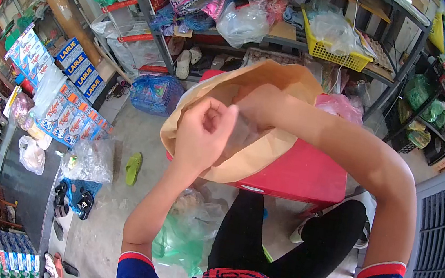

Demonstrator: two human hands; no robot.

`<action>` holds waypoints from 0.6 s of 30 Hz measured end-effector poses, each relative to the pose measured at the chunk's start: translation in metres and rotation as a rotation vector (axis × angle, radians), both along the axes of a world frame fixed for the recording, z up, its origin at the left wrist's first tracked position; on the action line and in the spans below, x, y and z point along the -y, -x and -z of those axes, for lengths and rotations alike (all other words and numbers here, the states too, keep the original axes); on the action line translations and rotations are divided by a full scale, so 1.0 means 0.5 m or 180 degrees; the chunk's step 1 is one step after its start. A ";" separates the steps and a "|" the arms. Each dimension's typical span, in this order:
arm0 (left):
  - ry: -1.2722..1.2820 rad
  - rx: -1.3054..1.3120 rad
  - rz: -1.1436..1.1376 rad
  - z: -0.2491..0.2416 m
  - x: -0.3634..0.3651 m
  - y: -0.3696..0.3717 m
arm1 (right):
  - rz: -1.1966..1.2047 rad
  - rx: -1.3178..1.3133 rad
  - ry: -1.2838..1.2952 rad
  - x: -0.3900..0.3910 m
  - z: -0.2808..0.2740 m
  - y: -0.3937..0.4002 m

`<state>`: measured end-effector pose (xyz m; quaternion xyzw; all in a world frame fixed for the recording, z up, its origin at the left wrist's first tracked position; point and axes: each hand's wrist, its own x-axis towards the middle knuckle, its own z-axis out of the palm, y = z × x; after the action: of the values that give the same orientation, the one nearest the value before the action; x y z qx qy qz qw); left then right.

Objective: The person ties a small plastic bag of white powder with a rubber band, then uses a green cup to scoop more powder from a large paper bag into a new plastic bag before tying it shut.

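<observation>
A large brown paper bag (261, 164) stands wide-mouthed on a red table (308, 176) in front of me. My left hand (207, 128) is over the near left part of its mouth, fingers curled in toward the thumb; whatever they may hold does not show. My right hand (261, 107) reaches down into the bag from the right, its fingers hidden and slightly blurred. Something clear, like thin plastic, shows inside between the two hands, but I cannot make out its shape.
A metal shelf with plastic bags and a yellow basket (331, 52) stands behind the table. Stacked beer cartons (75, 112) are at left. A blue bag (155, 94), a green slipper (133, 168) and a green plastic bag (179, 244) lie on the floor. A grey louvered panel (439, 238) is at right.
</observation>
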<state>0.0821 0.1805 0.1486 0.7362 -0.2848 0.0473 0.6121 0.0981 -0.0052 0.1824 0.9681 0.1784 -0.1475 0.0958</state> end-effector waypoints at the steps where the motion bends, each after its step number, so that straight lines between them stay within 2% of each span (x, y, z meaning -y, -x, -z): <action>1: 0.0189 -0.0090 0.0065 0.005 0.002 -0.003 | -0.0017 0.0265 0.0060 0.005 0.018 -0.002; 4: 0.0061 -0.0188 0.0157 -0.007 -0.005 -0.002 | 0.0090 0.0699 -0.0028 0.019 0.049 -0.002; 7: -0.0238 -0.0164 0.0270 -0.022 -0.007 -0.006 | -0.0049 0.0614 -0.0835 0.035 0.042 0.011; 10: -0.0615 0.0189 0.0104 -0.037 0.007 -0.003 | 0.0158 0.0089 -0.0268 0.008 -0.016 0.030; 12: -0.0684 0.0343 0.0109 -0.037 0.015 -0.011 | 0.0388 0.0274 -0.0558 0.017 0.045 0.001; 15: -0.1102 -0.0234 0.0300 -0.067 0.017 -0.011 | 0.0789 0.0290 -0.1244 0.011 0.052 0.000; 18: -0.1235 -0.0051 0.0346 -0.052 0.023 -0.024 | 0.0572 0.0652 -0.1307 0.012 0.063 0.013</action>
<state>0.0942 0.1689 0.1745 0.8243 -0.3230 -0.0474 0.4626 0.0916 -0.0111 0.1507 0.9891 0.1073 -0.0172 -0.0989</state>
